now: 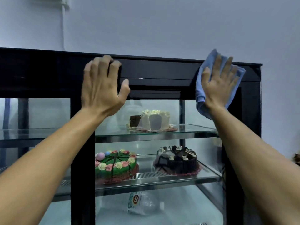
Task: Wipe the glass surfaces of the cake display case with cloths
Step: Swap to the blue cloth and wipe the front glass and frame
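The black-framed cake display case (155, 72) fills the view, its sliding glass door pushed left so the middle stands open. My left hand (103, 85) rests flat against the top black frame, fingertips at its upper edge and thumb spread. My right hand (219, 83) presses a blue cloth (201, 88) against the upper right corner of the frame with straight, spread fingers. The cloth sticks out above, left of and below the hand.
Glass shelves (186, 130) hold a white cut cake (154, 120), a green decorated cake (115, 164) and a chocolate cake (178, 159). A plastic bottle (142, 203) lies on the bottom. A grey wall (162, 26) rises behind the case.
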`<state>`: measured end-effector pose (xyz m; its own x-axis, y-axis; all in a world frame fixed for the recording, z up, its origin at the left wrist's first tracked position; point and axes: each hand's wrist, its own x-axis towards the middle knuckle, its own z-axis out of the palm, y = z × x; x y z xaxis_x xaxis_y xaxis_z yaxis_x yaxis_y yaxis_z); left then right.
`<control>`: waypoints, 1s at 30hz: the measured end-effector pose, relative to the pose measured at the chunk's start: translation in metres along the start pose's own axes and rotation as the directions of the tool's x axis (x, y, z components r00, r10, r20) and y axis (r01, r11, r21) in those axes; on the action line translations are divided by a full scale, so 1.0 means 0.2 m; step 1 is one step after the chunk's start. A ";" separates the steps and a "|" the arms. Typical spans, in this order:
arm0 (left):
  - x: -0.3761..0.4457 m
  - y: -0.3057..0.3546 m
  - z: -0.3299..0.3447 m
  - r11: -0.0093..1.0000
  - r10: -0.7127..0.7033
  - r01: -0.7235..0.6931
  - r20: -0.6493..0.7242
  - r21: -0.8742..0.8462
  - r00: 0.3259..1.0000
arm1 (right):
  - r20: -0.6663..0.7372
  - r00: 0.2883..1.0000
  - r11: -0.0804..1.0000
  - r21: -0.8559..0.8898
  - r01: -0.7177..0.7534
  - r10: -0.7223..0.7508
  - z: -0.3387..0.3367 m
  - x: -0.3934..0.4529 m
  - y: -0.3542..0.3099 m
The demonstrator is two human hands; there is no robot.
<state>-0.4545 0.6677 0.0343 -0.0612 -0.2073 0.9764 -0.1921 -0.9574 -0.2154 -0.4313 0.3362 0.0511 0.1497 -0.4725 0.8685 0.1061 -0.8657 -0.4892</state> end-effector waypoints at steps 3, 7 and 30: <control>0.16 0.21 0.09 0.970 0.241 -0.234 0.120 -0.073 0.963 | 0.025 0.997 0.996 0.058 0.074 -0.076 0.02 -0.09 -0.14; 0.18 0.35 0.24 0.975 0.218 -0.221 0.097 0.014 0.971 | 0.061 0.877 0.878 0.074 0.473 -0.477 0.04 -0.15 -0.10; 0.31 0.76 0.38 0.890 0.453 -0.454 0.032 0.045 0.891 | 0.122 0.986 0.993 0.050 0.107 -0.112 -0.11 0.18 0.52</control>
<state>-0.4131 0.4949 0.0645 -0.1101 -0.6245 0.7732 -0.0995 -0.7671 -0.6338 -0.4372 0.2257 0.0340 0.2557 -0.3484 0.9018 0.1703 -0.9020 -0.3968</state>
